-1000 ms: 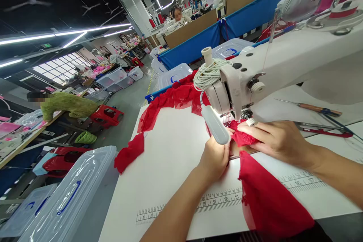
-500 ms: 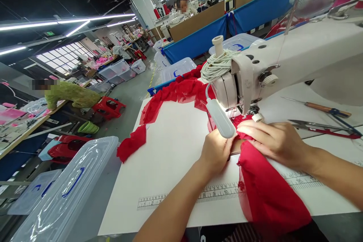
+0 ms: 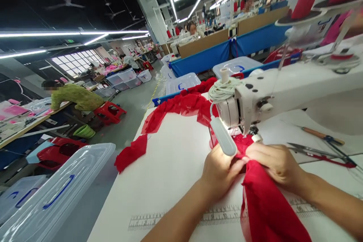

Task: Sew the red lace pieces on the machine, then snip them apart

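With the left hand [image 3: 219,170] and right hand [image 3: 273,162] both pinched on the red fabric [image 3: 266,208], bunched under the sewing machine [image 3: 283,87] head at their 12 o'clock, fingertips risk the needle and the gathered cloth may feed crooked.

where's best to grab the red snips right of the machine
Grip the red snips by the red handle, right hand, now on the red fabric, coming from above on the right: they lie flat, bare blades pointing left toward the sewing machine.
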